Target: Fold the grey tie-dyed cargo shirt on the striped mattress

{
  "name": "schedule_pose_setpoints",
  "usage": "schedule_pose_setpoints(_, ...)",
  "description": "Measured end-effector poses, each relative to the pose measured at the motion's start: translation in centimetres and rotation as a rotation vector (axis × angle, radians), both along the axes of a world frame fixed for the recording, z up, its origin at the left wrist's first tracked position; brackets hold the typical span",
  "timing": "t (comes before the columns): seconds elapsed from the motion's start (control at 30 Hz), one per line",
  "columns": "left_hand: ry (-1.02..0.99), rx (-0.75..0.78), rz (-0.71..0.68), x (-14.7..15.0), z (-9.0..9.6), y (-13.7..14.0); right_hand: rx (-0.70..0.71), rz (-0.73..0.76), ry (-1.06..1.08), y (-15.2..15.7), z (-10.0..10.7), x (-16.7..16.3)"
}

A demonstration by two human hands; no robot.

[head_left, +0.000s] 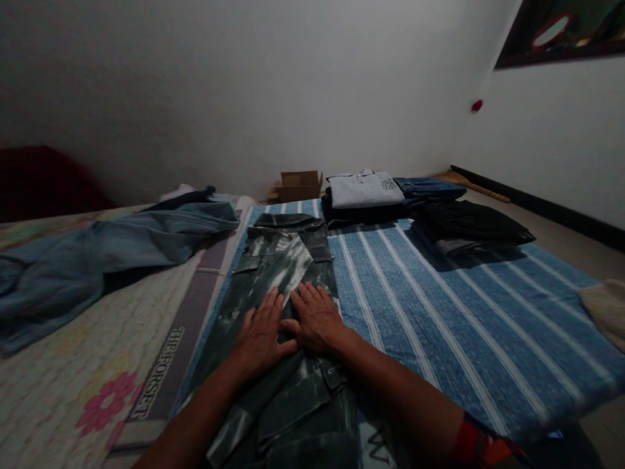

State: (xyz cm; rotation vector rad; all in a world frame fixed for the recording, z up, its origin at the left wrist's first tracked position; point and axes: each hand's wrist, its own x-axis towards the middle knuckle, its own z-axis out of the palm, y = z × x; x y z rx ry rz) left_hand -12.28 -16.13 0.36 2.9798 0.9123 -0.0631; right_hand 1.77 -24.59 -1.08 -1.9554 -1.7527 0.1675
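Note:
Dark green-grey trousers (pixel 273 260) with pale streaks and flap pockets lie lengthwise in front of me, folded into a long strip. Their waistband end points away, toward the wall. My left hand (pixel 261 335) rests flat on the middle of the trousers, fingers stretched out. Beside it, my right hand (pixel 317 319) also lies flat on the cloth, its thumb close to the left hand. Neither hand grips the fabric. The near end of the trousers runs out of view below.
The trousers lie on a blue striped cloth (pixel 405 293). Left, light blue jeans (pixel 137 244) sprawl over a floral quilt (pixel 73 371). Toward the back are a folded grey garment (pixel 364 190), folded blue jeans (pixel 430 187), folded black clothes (pixel 473 223) and a cardboard box (pixel 299 187).

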Motion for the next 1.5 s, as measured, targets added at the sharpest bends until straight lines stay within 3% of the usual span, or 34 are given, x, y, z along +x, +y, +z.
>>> schedule_pose_setpoints(0.17,0.037,-0.038,0.049,-0.1,0.7,-0.8,-0.025,0.006,0.015,-0.1,-0.1,-0.3)
schedule_pose_setpoints(1.1,0.024,-0.141,0.084,-0.7,0.7,-0.9,-0.021,-0.003,0.02,-0.1,-1.0,-0.6)
schedule_pose_setpoints(1.27,0.004,-0.256,0.088,-1.1,1.3,-0.5,-0.036,0.009,0.037,-0.2,-1.1,-0.7)
schedule_pose_setpoints(1.5,-0.072,-0.472,0.055,-1.2,3.8,1.5,-0.077,0.017,0.048,-0.5,-0.7,-0.7)
